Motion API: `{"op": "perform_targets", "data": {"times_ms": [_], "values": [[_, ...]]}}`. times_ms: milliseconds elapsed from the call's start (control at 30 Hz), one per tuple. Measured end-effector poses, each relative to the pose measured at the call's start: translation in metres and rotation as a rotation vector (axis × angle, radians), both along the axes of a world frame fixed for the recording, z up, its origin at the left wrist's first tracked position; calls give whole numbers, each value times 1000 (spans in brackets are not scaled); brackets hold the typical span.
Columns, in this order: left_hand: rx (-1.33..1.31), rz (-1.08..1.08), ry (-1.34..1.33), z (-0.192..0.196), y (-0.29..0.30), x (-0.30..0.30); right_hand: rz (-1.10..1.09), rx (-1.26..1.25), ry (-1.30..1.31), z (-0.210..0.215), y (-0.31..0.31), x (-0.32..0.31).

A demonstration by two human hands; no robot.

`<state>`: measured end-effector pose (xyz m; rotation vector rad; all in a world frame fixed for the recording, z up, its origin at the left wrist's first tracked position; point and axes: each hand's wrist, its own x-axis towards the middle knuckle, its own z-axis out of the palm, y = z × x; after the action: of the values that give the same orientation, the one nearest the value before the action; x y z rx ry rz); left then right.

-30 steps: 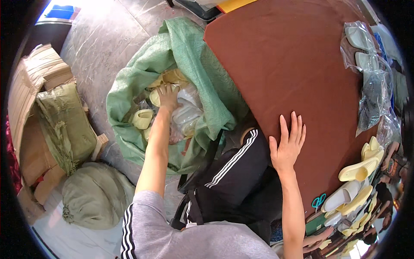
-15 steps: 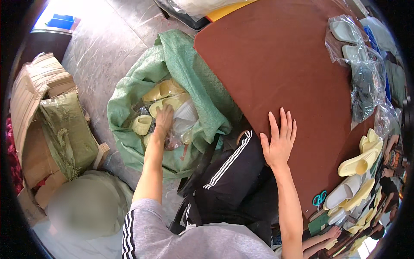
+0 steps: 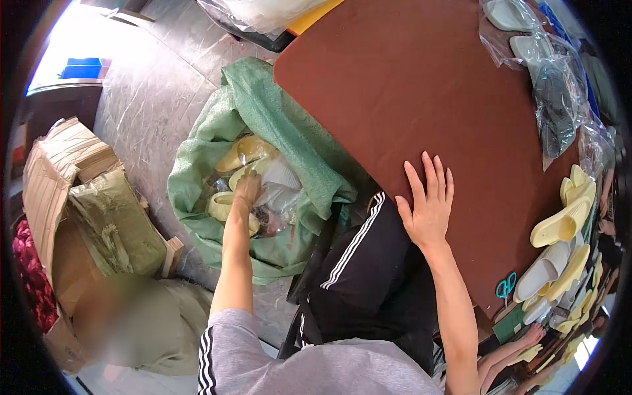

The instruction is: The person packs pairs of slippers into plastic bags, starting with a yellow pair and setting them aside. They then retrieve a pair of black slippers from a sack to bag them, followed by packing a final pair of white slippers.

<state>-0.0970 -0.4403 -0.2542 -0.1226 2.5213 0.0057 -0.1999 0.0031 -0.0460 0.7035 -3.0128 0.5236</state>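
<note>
Deep in the open green woven sack (image 3: 197, 155), my left hand (image 3: 248, 189) has its fingers curled over a yellow slipper (image 3: 263, 165). The fingertips are partly lost against it. More yellow slippers (image 3: 222, 205) lie around that hand, some in clear plastic. To its right rests a pale grey-white slipper (image 3: 282, 176) in a clear bag. My right hand (image 3: 428, 204) lies flat with fingers spread near the left edge of the brown table (image 3: 395, 85), holding nothing.
Teal scissors (image 3: 505, 286) and rows of yellow and grey slippers (image 3: 563, 220) sit along the table's right side. Bagged slippers (image 3: 553, 85) are at the far right. A torn cardboard box (image 3: 62, 171) stands left, near a blurred person (image 3: 131, 329). Other people's arms show at lower right.
The whole view has shifted slightly as my head turned. My left hand stays in the sack at the yellow slipper, and my right hand remains flat on the table.
</note>
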Motion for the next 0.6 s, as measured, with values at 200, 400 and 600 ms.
{"op": "perform_targets", "data": {"times_ms": [200,400,600], "values": [[99,69,50,66,22,8,4,-12,20,3,-3,1],[104,161,228,197,43,43,9,-36,97,5,8,3],[94,63,678,377,98,55,10,-100,155,6,11,9]]}}
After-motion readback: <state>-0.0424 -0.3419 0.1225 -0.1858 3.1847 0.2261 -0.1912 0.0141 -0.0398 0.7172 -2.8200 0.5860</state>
